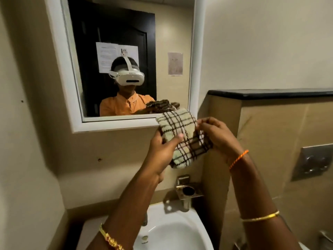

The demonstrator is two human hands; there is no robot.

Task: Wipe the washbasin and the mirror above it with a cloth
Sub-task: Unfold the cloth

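We are facing the mirror (pixel 126 33) in its white frame, with the washbasin (pixel 180 231) below it against the wall. Nothing on the glass or the white bowl is telling us whether either has been wiped; we are judging both as possibly still to do. We are holding the checked cloth (pixel 182 139) up just in front of the mirror's lower right corner, not touching the glass as far as we can tell. Our left hand (pixel 162 152) is gripping the cloth's lower left part, thumb across it, while our right hand (pixel 218 134) is pinching its right edge. We seem to be folding or bunching it, likely readying for the mirror.
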